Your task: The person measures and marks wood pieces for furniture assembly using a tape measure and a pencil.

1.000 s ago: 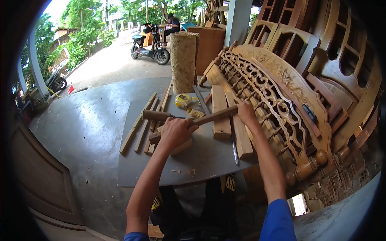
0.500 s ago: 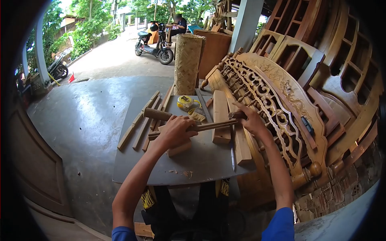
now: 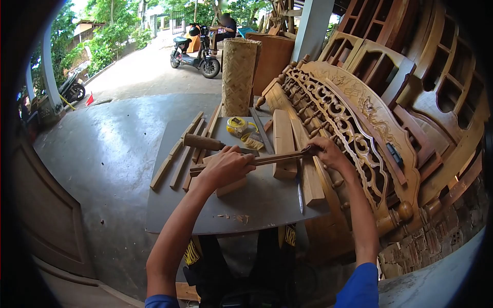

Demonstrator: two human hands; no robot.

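My left hand [image 3: 228, 167] is closed around a long thin wooden strip [image 3: 277, 159] near its left part. A chisel with a thick round wooden handle [image 3: 203, 142] lies slantwise by the same hand, its blade reaching right past my knuckles. My right hand [image 3: 328, 153] is closed at the strip's right end, its fingers bunched around a small dark piece that I cannot make out. Beneath the strip are a light wood block [image 3: 231, 188] and a thick upright-laid beam [image 3: 283, 138] on the grey table [image 3: 257, 205].
Behind the hands are a yellow tape measure [image 3: 236, 126], a crumpled glove-like item [image 3: 252, 140] and a woven roll [image 3: 239, 77]. Thin strips [image 3: 177, 150] lie left; a pen [image 3: 300, 197] lies right. Carved panels [image 3: 354, 118] lean at right. Another person [image 3: 226, 30] sits beyond a scooter.
My right hand has come in onto the strip's right end, its fingers more closed. The view has shifted slightly; my left hand stays on the strip.
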